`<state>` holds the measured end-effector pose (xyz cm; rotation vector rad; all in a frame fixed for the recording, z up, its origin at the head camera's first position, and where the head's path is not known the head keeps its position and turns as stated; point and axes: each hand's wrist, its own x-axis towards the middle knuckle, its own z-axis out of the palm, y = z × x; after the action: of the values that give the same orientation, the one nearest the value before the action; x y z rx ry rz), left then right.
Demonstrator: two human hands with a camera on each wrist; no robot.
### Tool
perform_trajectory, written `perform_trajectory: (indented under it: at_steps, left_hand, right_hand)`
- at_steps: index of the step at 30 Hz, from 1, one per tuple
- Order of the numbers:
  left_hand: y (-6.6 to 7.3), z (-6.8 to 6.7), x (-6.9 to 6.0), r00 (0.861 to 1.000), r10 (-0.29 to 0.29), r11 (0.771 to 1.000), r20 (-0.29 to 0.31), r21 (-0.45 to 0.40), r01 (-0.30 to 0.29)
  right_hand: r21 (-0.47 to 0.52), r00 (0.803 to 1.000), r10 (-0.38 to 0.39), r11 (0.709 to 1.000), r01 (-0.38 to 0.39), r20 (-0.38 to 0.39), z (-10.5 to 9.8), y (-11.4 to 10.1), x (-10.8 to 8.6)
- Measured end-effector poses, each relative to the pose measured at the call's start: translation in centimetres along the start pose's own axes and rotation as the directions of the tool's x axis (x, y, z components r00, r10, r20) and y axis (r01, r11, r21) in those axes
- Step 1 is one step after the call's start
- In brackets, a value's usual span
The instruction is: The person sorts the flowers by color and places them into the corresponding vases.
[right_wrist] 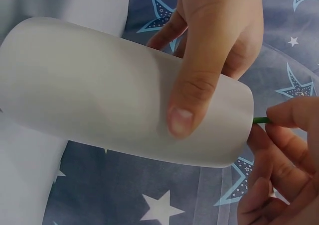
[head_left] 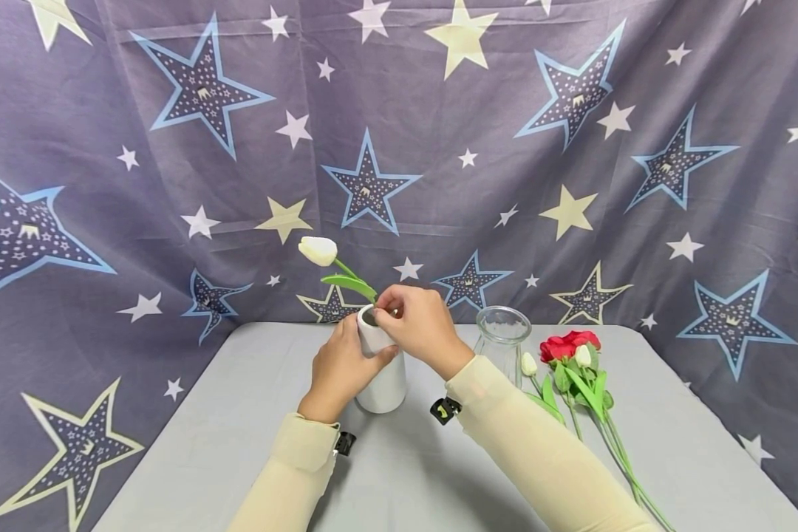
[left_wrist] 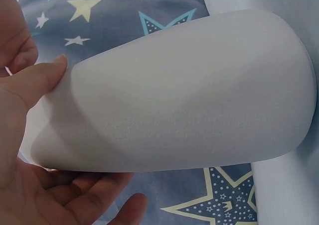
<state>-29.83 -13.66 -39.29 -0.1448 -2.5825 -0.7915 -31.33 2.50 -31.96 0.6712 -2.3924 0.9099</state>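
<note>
A white vase [head_left: 382, 384] stands on the table, gripped near its top by the left hand [head_left: 346, 369], thumb across the front and fingers round the far side. At the vase mouth, the right hand [head_left: 420, 325] pinches the green stem [right_wrist: 261, 120] of a white tulip [head_left: 318, 251]. The bloom leans up and to the left, with one long leaf [head_left: 349, 284] below it. In the left wrist view the vase [left_wrist: 189, 90] fills the middle, the left hand [left_wrist: 30, 105] round its narrow end. The stem's lower end is hidden.
A clear glass vase [head_left: 503, 325] stands right of the white one, partly behind the right forearm. Farther right on the grey table [head_left: 199, 458] lie red flowers [head_left: 567, 344], a white tulip [head_left: 583, 356] and a white bud [head_left: 528, 364] with green stems. A star-patterned cloth [head_left: 399, 96] hangs behind.
</note>
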Motion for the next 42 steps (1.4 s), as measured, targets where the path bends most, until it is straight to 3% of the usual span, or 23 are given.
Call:
perform_trajectory:
  at_steps: [42]
  left_hand:
    - [-0.2, 0.0, 0.0, 1.000, 0.006, 1.000, 0.001, 0.013, -0.006]
  right_hand:
    - [-0.032, 0.996, 0.044, 0.999, -0.042, 0.073, 1.2, 0.3, -0.4]
